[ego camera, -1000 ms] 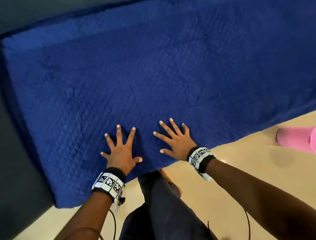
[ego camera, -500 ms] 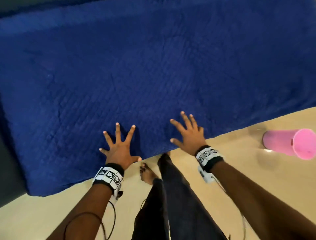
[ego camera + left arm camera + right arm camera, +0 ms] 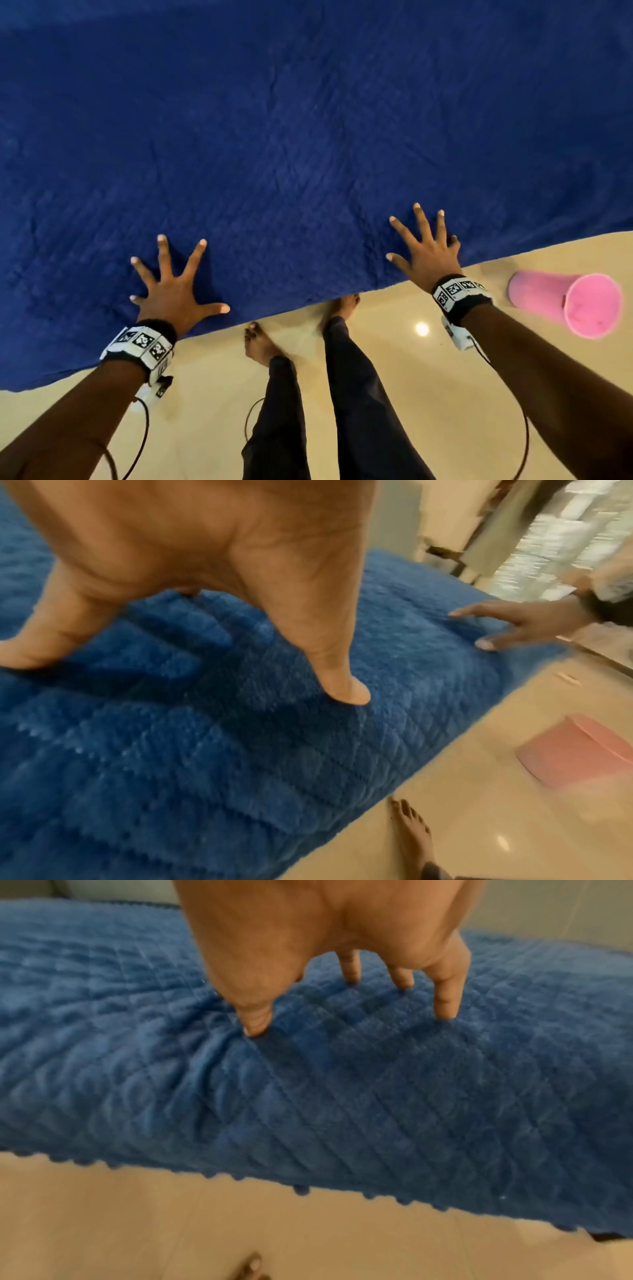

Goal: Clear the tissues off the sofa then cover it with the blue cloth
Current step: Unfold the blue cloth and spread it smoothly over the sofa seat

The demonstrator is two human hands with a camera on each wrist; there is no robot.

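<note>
Two hands lie flat and spread on the blue cloth [image 3: 308,137] — the left hand [image 3: 173,296] and the right hand [image 3: 430,253] well apart, fingertips pressing its near edge. Black-and-white square marker tags ring both wristbands; no readable writing. Beyond the fingers the cloth, deep blue and diamond-quilted with a bobbled hem, stretches away. Right of the right hand, a pink bin [image 3: 565,303] lies on the floor.

text: none legible | signs: black-and-white square marker codes on left wristband [image 3: 140,341] and right wristband [image 3: 457,290] (patterns only, no letters or numbers) | labels, brands: none
</note>
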